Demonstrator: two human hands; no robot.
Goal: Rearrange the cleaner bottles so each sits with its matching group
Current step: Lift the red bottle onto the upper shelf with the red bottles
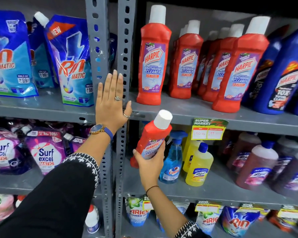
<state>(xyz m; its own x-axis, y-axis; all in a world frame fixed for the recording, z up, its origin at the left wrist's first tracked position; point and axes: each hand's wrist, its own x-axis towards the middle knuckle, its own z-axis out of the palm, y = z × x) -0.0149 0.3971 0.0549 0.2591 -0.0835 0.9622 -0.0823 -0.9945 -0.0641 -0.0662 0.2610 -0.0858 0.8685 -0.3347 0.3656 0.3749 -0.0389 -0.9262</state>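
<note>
One head-worn wide view here, facing straight ahead and slightly downward, close up against the grey shelving (213, 115), both forearms reaching in from the bottom edge.

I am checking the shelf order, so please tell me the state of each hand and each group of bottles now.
Right hand: shut on a red Harpic bottle, tilted, below the upper shelf.
Left hand: open, flat against the grey shelf post.
Red Harpic group: upright on the upper shelf, caps on.
Blue Harpic bottles: leaning, at the right of the upper shelf.
Blue spray bottle: upright, lower shelf.
Yellow bottle: upright, capped.
</note>
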